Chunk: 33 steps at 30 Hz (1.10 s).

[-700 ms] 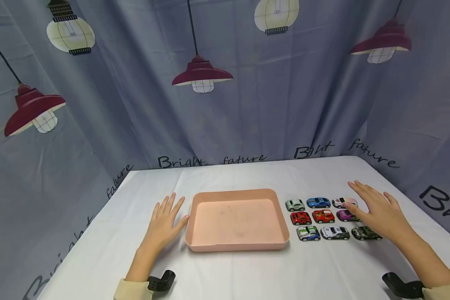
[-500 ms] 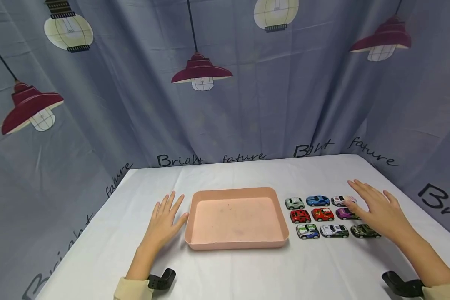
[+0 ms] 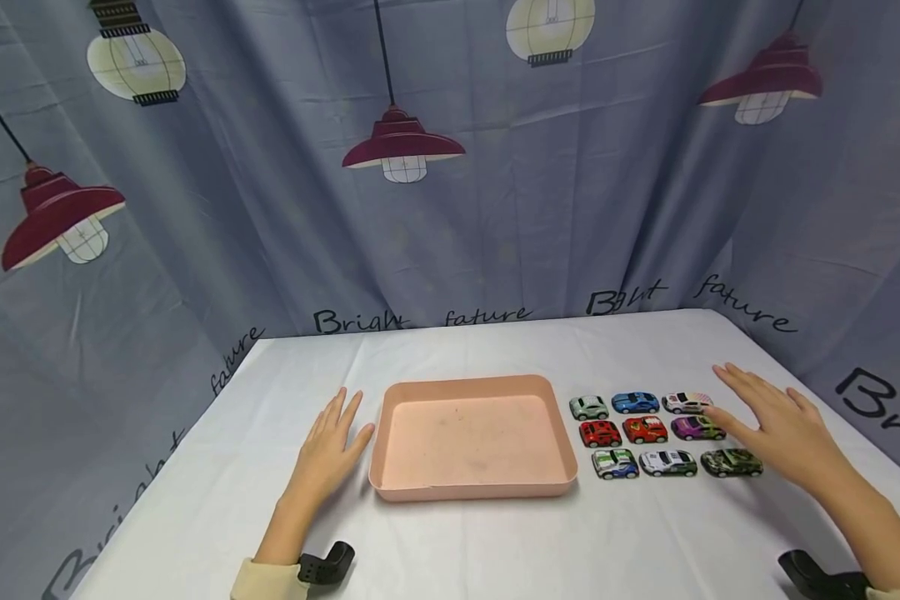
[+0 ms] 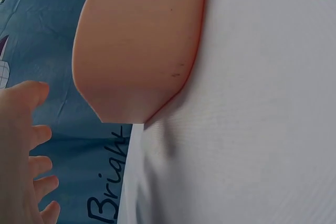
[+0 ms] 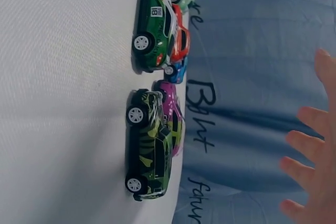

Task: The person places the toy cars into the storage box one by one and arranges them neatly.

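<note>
Beside the left rim of a shallow pink tray, my left hand hovers with spread fingers, holding nothing. My right hand is also spread and holds nothing, above the right side of several toy cars set in three rows. Nearest to it are a white car, a purple car and a camouflage-green car. Towards the tray stand a blue car, a red car and a white-and-green car. In the right wrist view the camouflage car stands on its wheels, apart from the fingers.
A white cloth covers the table. A grey-blue curtain printed with lamps and lettering hangs behind it and along both sides. The tray and the cars have a narrow gap between them.
My right hand has shifted right, uncovering more of the purple and white cars. The left hand has turned slightly, its fingers closer together in view. Tray and cars stay put.
</note>
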{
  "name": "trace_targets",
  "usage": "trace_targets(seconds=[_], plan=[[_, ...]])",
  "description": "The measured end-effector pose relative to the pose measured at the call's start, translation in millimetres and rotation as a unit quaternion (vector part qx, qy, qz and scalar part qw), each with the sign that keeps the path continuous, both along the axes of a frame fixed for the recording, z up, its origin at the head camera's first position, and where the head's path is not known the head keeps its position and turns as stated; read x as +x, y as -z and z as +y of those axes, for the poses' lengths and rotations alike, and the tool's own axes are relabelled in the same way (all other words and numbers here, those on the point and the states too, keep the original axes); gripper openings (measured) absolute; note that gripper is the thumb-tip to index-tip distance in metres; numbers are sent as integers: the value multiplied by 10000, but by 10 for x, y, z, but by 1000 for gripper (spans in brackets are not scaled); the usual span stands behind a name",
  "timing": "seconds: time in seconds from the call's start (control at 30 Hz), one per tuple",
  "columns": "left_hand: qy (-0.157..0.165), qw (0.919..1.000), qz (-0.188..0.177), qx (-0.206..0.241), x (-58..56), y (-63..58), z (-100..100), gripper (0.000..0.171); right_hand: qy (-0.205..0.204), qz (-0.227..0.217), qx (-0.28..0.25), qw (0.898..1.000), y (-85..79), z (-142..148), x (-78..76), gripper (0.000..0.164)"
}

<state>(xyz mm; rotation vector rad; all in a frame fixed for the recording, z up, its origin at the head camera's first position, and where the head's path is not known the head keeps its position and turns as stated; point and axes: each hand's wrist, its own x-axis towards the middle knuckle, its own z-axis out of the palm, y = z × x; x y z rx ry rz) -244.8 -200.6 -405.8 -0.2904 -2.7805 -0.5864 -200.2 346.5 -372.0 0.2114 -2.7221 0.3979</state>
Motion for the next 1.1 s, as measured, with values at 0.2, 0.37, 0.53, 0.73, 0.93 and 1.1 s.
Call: trace_targets(seconds=[0.2, 0.37, 0.53, 0.73, 0.93, 1.1], plan=[[-34, 9991, -234, 348, 1, 15, 51, 60, -37, -72, -77, 9999, 14, 45, 37, 67], [-91, 9954, -545, 779, 8, -19, 96, 61, 48, -148, -132, 9998, 30, 80, 61, 68], [-100, 9878, -720, 1374, 8, -6, 145, 60, -21, 11, -155, 9999, 74, 132, 93, 64], [35, 9754, -836, 2041, 1, 105, 216, 59, -276, 279, -179, 9991, 202, 224, 137, 56], [246, 9568, -1266, 2605, -14, 177, 266, 60, -283, 177, -259, 9991, 355, 280, 189, 53], [443, 9391, -1456, 3081, -29, 212, 302, 57, -534, 36, -632, 9966, 496, 325, 221, 52]])
